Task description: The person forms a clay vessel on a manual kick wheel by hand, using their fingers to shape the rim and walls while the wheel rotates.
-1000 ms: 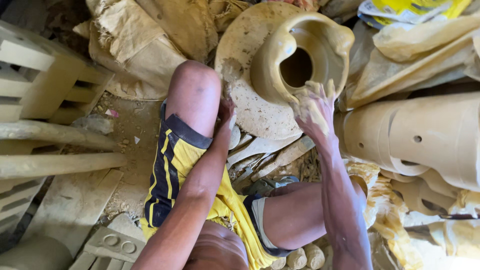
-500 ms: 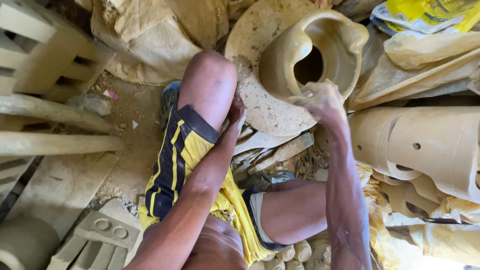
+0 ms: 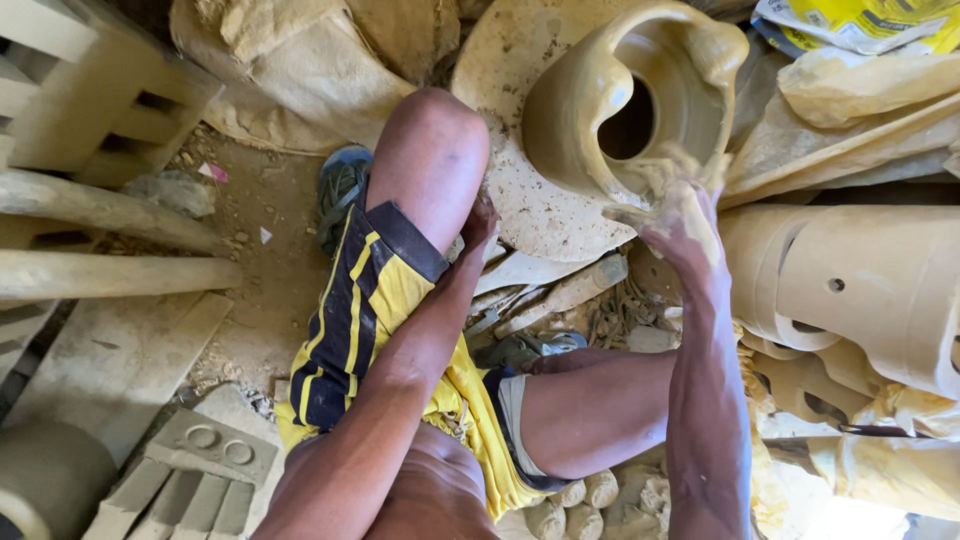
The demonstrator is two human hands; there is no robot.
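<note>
Clay covers the right hand [image 3: 672, 222], which lies against the near rim of a wet clay pot [image 3: 630, 95]. Its fingers are bunched together and they press on soft clay at the rim. The pot sits at the far side on a round, dusty wheel [image 3: 540, 215] and has a dark hole in the middle.

The left hand [image 3: 480, 222] is tucked behind the raised left knee [image 3: 430, 140], just beside the wheel. The knee hides most of it, so I cannot tell if it is spread or closed.

To the right lie big clay pipes [image 3: 860, 290] with small holes. On the near side, small clay lumps [image 3: 590, 500] sit on the ground. On the left are wooden poles [image 3: 110, 275] and a grey moulded block [image 3: 190, 470]. A sandal [image 3: 342, 190] is next to the knee. Old sacks [image 3: 310, 70] are piled at the far side.
</note>
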